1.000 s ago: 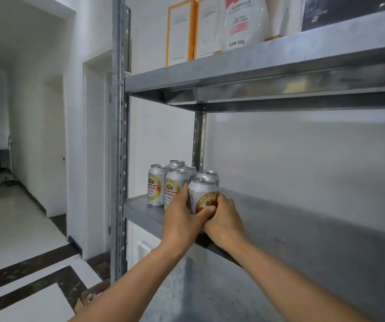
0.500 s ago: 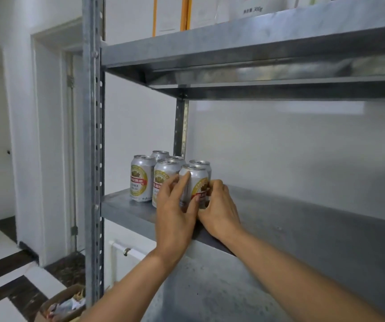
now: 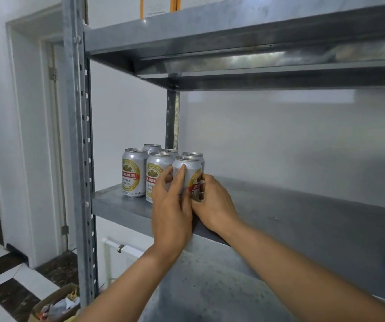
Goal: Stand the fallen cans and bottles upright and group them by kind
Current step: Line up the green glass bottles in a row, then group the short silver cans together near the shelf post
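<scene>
Curled round the front can (image 3: 190,169), the right hand (image 3: 214,205) held its side in a close grip; the left hand (image 3: 173,210) pressed straight fingers to its face. It stood upright on the shelf (image 3: 303,217), touching what looked like five other cans (image 3: 134,173).

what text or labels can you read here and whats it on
"燕京啤酒": red band on the leftmost can.
"燕京啤": the same band on the middle can, its end hidden by the left hand.
Front can: band turned sideways, not readable.
Small print on the cans and on the orange-edged packs on the upper shelf: too blurred.
</scene>
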